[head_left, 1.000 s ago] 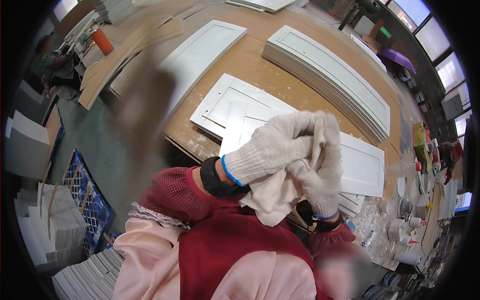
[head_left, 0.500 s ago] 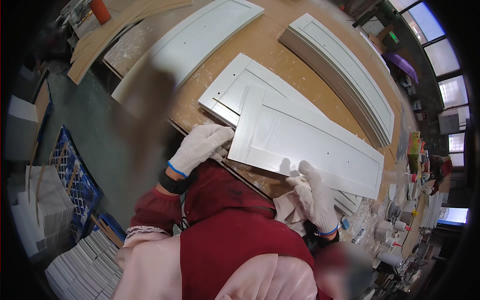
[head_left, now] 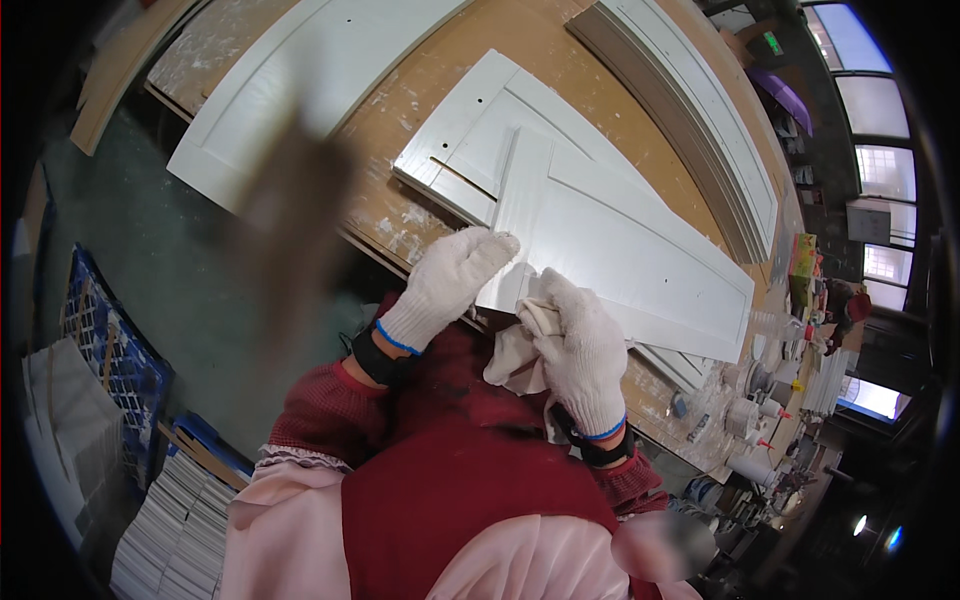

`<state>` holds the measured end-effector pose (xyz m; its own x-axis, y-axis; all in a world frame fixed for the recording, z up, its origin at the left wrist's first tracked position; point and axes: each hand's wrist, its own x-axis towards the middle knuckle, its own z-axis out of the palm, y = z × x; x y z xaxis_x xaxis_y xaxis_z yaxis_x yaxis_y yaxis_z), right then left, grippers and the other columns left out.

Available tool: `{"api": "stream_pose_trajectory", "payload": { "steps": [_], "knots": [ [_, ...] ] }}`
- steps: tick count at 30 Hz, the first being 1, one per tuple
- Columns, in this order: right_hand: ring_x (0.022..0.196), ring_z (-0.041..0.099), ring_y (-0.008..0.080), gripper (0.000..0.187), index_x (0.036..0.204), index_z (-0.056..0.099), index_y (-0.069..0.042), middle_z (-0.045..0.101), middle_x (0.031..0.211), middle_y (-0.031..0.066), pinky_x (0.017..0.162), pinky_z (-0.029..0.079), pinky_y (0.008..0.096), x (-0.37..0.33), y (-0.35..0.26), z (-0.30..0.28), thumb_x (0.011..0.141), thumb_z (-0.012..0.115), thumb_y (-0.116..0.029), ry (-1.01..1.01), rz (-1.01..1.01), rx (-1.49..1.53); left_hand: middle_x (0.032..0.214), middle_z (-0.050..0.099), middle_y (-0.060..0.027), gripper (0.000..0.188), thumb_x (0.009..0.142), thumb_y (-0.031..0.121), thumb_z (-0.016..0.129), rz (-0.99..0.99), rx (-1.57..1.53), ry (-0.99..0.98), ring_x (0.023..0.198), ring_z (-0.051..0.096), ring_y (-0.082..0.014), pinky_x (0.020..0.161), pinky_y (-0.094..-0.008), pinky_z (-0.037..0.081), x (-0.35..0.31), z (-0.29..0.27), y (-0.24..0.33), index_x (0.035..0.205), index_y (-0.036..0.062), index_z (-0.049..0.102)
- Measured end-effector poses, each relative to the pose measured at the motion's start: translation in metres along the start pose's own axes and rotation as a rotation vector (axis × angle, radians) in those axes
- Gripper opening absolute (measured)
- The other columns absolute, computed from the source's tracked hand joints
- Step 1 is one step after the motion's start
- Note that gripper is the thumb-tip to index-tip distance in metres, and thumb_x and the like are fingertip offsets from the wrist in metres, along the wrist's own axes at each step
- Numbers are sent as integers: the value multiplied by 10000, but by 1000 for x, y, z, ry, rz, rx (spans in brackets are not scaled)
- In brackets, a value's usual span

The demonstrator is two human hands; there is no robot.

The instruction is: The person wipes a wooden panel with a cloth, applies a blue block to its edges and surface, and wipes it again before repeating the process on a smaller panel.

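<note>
A white panel [head_left: 625,250] with a recessed field lies at an angle over another white panel [head_left: 470,115], which has holes and a slot. At the upper panel's near left corner, my left hand [head_left: 452,283] in a white knit glove is closed on its edge. My right hand [head_left: 588,365], gloved alike, pinches a crumpled off-white cloth [head_left: 515,358] against the near edge, just right of my left hand. The left thumb and the right fingertips are partly hidden.
A large curved white panel [head_left: 290,70] lies at the far left of the brown worktable [head_left: 545,40]. A stack of curved panels [head_left: 700,130] runs along the right. Bottles [head_left: 755,440] crowd the right side. A blue crate [head_left: 120,360] and stacked pale boards [head_left: 175,525] stand at lower left.
My right hand has moved left along the near edge with the cloth, close to my left hand. My left hand has shifted right onto the corner. The whole view has also shifted.
</note>
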<state>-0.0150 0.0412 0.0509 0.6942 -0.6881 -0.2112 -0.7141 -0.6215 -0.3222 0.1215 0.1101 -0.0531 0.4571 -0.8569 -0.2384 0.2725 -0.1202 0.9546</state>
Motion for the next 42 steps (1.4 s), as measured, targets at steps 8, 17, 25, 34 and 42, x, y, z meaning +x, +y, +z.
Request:
{"api": "stream_pose_trajectory", "payload": {
  "steps": [8, 17, 25, 34, 42],
  "knots": [
    [804, 630, 328, 235, 1093, 612, -157, 605, 878, 128, 683, 498, 410, 13, -1, 7, 864, 620, -209, -29, -48, -161, 791, 652, -128, 566, 912, 557, 551, -65, 153, -19, 773, 634, -213, 721, -329, 497, 0, -1, 7, 1011, 13, 675],
    [783, 626, 320, 244, 1093, 663, -159, 606, 864, 118, 684, 496, 403, 11, -4, 7, 853, 647, -200, -91, -3, -248, 782, 656, -149, 561, 916, 554, 545, -29, 160, 49, 776, 653, -240, 709, -350, 501, -2, 3, 1, 1010, 17, 676],
    [783, 633, 331, 274, 1135, 635, -183, 605, 898, 131, 668, 504, 416, 2, 6, 6, 880, 628, -282, 63, -107, -23, 774, 655, -146, 514, 926, 507, 563, -1, 129, 61, 751, 646, -230, 696, -344, 502, -1, 4, -3, 1011, 14, 679],
    [754, 642, 346, 167, 1009, 603, -158, 575, 981, 151, 633, 514, 428, 4, -18, 7, 861, 588, -234, -39, -158, -147, 780, 661, -134, 501, 925, 499, 571, -4, 53, 79, 744, 638, -218, 708, -326, 501, -2, 6, -2, 982, 15, 686],
    [827, 616, 334, 164, 996, 649, -162, 561, 977, 136, 704, 499, 400, 36, -12, 5, 834, 623, -168, -31, -124, -197, 797, 647, -94, 425, 979, 389, 534, 64, 152, 96, 752, 595, -147, 694, -306, 482, -3, 6, 1, 984, -16, 661]
  ]
}}
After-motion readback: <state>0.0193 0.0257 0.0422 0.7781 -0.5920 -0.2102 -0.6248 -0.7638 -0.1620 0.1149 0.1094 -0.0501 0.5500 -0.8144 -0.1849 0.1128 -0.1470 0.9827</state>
